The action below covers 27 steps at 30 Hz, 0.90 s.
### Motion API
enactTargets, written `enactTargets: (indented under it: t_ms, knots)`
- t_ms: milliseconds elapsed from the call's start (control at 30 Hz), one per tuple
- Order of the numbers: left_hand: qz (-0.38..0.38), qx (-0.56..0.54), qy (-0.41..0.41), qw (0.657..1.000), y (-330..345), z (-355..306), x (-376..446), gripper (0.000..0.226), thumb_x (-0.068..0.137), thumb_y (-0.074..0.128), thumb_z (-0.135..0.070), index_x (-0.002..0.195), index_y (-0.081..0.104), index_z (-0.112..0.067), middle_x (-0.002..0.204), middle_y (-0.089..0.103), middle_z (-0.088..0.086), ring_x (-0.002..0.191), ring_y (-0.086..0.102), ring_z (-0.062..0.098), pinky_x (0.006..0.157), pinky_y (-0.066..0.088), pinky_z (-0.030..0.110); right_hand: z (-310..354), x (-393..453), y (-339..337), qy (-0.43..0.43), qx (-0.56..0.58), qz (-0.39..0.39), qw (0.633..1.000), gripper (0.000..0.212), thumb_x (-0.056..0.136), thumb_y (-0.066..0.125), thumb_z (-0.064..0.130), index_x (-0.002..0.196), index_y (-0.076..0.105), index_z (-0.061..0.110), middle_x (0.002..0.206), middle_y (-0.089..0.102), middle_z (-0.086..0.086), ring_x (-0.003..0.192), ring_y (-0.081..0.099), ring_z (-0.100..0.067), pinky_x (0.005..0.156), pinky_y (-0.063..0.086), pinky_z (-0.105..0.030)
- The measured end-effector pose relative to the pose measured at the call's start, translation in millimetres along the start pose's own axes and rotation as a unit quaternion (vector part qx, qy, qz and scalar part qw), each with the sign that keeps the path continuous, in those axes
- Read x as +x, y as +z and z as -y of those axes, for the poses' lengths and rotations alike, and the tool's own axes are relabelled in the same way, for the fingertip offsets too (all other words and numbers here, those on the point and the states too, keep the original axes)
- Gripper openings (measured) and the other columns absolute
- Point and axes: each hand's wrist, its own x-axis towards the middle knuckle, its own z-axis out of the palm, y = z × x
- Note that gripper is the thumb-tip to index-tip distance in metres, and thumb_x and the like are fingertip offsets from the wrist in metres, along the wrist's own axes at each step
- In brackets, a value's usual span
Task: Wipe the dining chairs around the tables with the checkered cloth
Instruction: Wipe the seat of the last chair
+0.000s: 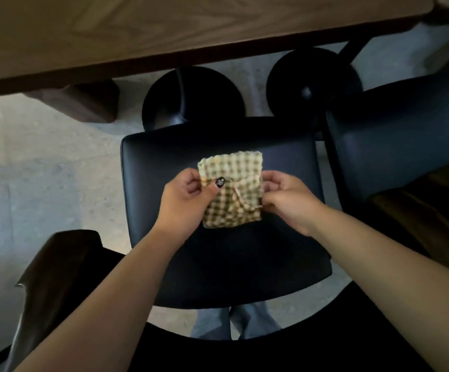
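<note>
Closest to me, two bare arms reach out over a dark chair seat (164, 167). The left hand (184, 196) has its fingers curled and its thumb on top, pinching the left edge of the checkered cloth (231, 191). The right hand (287, 198) has curled fingers too and pinches the right edge. The cloth is green and cream, folded into a small square, and it sits over the middle of the seat, a bit toward the far edge. I cannot tell if it lies on the seat or is held just above it. A second dark chair (400, 135) stands just beside on the right. Past the seat are two round black table bases (191, 98) on the pale floor (43, 162). Farthest off is the wooden counter (164, 30).
</note>
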Motion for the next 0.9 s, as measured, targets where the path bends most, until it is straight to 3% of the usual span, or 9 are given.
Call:
enactTargets:
  t_ms: [67,167,333,467,600,667,733,800,900]
  knots:
    - [0.007,0.03,0.054,0.998,-8.2,-9.8,-0.9,0.012,0.086,0.072,-0.012,0.088,0.066,-0.022,0.088,0.076,-0.007,0.087,0.072,0.008,0.073,0.054,0.017,5.3,-6.5,-1.9,-0.033,-0.027,-0.009,0.999,0.044,0.083,0.051,-0.016,0.116,0.059,0.012,0.088,0.073,-0.001,0.084,0.071,-0.013,0.069,0.055,-0.021]
    - [0.025,0.059,0.094,0.994,-17.3,-21.4,-3.3,0.009,0.083,0.074,-0.02,0.086,0.066,-0.025,0.091,0.075,-0.001,0.092,0.071,0.015,0.079,0.056,0.025,11.9,-19.2,2.2,-0.113,-0.039,-0.064,0.991,0.039,0.084,0.061,-0.003,0.116,0.056,0.019,0.103,0.068,0.0,0.091,0.068,-0.007,0.076,0.052,-0.021]
    - [0.066,0.046,0.1,0.992,-16.7,-30.6,-15.5,0.02,0.075,0.072,-0.033,0.087,0.064,-0.019,0.089,0.076,-0.001,0.087,0.072,0.012,0.073,0.056,0.021,7.8,-44.4,30.9,-0.223,-0.146,-0.088,0.96,0.022,0.075,0.075,0.028,0.091,0.06,0.028,0.107,0.058,0.007,0.103,0.057,-0.003,0.088,0.047,-0.019]
    - [0.03,0.008,0.05,0.998,-13.4,-25.0,-23.4,0.009,0.09,0.066,-0.022,0.097,0.061,-0.02,0.089,0.076,-0.007,0.087,0.072,0.008,0.068,0.054,0.018,-4.4,-44.6,36.5,-0.211,-0.223,-0.133,0.942,0.01,0.08,0.074,0.02,0.075,0.066,0.022,0.104,0.056,0.004,0.098,0.056,-0.007,0.088,0.043,-0.019]
    - [-0.051,-0.075,-0.007,0.996,-17.6,-23.7,-26.3,0.013,0.093,0.062,-0.025,0.105,0.061,-0.019,0.1,0.075,-0.003,0.1,0.07,0.015,0.09,0.055,0.04,-5.8,-39.7,12.5,-0.109,-0.306,-0.135,0.936,0.007,0.079,0.072,0.02,0.073,0.071,0.019,0.092,0.066,0.006,0.089,0.06,-0.01,0.081,0.047,-0.026]
    - [-0.034,-0.067,-0.01,0.997,-16.0,-25.3,-30.3,0.018,0.093,0.062,-0.028,0.108,0.061,-0.018,0.104,0.075,-0.002,0.101,0.07,0.015,0.091,0.055,0.042,-3.2,-39.0,5.4,-0.052,-0.246,-0.12,0.96,0.009,0.075,0.076,0.022,0.08,0.07,0.026,0.088,0.068,0.011,0.088,0.062,-0.007,0.075,0.048,-0.022]
    - [0.009,-0.06,-0.006,0.998,-12.3,-29.7,-34.9,0.027,0.088,0.064,-0.033,0.11,0.061,-0.017,0.103,0.075,-0.004,0.099,0.071,0.014,0.083,0.058,0.033,2.1,-38.4,5.1,-0.021,-0.096,-0.033,0.995,0.038,0.072,0.08,0.022,0.107,0.065,0.025,0.106,0.067,0.01,0.102,0.062,-0.007,0.09,0.049,-0.026]
    - [0.043,-0.068,-0.012,0.997,-9.2,-33.9,-38.2,0.038,0.08,0.066,-0.038,0.11,0.062,-0.016,0.102,0.075,-0.001,0.097,0.071,0.014,0.075,0.058,0.025,5.1,-39.1,6.9,-0.018,0.025,0.062,0.998,0.056,0.07,0.082,0.024,0.12,0.058,0.024,0.114,0.068,0.006,0.108,0.063,-0.011,0.097,0.048,-0.032]
    - [0.06,-0.075,-0.034,0.995,-6.9,-36.9,-42.7,0.041,0.079,0.066,-0.036,0.112,0.064,-0.013,0.104,0.075,0.002,0.097,0.071,0.014,0.075,0.057,0.023,4.6,-41.6,10.9,-0.034,0.016,0.067,0.997,0.043,0.074,0.08,0.02,0.113,0.063,0.02,0.103,0.073,0.007,0.097,0.068,-0.008,0.084,0.052,-0.025]
